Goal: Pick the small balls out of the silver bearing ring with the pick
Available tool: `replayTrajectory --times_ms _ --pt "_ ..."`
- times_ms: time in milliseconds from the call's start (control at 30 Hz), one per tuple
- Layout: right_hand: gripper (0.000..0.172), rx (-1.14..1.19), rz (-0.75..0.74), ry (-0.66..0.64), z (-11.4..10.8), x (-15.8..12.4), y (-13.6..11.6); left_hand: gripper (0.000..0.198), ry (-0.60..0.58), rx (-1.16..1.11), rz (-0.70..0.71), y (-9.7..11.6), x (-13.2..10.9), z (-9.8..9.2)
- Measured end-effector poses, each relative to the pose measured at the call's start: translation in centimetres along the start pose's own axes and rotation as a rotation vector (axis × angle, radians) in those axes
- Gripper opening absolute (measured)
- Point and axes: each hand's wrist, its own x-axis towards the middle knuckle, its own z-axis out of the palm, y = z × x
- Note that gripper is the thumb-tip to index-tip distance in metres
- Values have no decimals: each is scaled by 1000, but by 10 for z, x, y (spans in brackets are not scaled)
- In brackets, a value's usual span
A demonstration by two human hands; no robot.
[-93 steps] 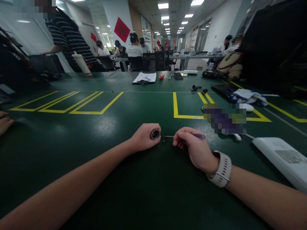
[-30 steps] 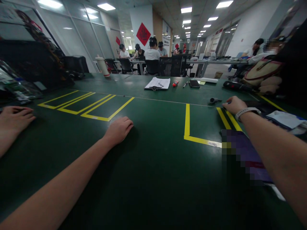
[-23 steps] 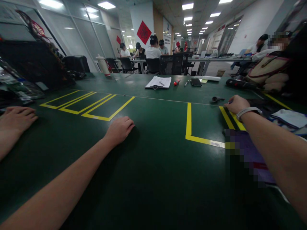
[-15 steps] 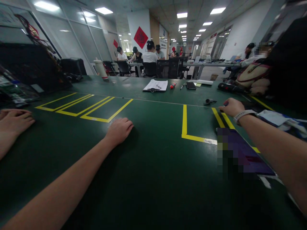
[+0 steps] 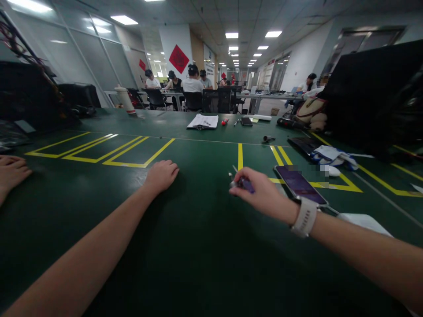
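Note:
My left hand (image 5: 161, 174) lies palm down on the dark green table (image 5: 198, 246), fingers together and slightly curved; whatever is under it is hidden. My right hand (image 5: 262, 194), with a white watch on its wrist, hovers just right of centre, pinched on a small purple-handled screwdriver (image 5: 243, 183) whose metal tip points up and left. A smartphone (image 5: 299, 185) with a lit purple screen lies just right of that hand, on the yellow tape lines.
Another person's hand (image 5: 11, 171) rests at the left edge. Further back lie a clipboard with papers (image 5: 202, 121), a red tool (image 5: 224, 121), a black phone (image 5: 246, 121) and a small dark cylinder (image 5: 267, 139). Gloves (image 5: 333, 155) and bags sit right.
My right hand has come back from the far right of the table to near the centre, now holding the purple screwdriver. My left hand has stayed palm down in place.

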Motion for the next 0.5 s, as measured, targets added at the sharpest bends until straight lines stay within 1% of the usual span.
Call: replayTrajectory --times_ms 67,133,167,267,333,367,433,500 --pt "17 29 -91 -76 21 -26 -26 34 3 -2 -8 1 -1 0" --pt "19 5 -143 -144 38 -45 -41 35 4 6 -18 1 -1 1" --pt "19 -17 -165 -180 45 -51 -45 35 5 9 -21 1 -2 1" --pt "17 -53 -231 -154 58 -60 -49 34 12 -7 -32 1 -3 2" --pt "19 -46 -229 -126 60 -61 -49 34 25 -23 -36 1 -4 2" --pt "21 -33 -217 -117 59 -62 -50 33 50 -29 -42 1 -4 2" --pt "24 17 -181 -81 53 -64 -51 31 139 -48 -59 3 -5 1" --pt "23 98 -107 -27 44 -68 -51 30 243 -115 -63 9 -6 -3"
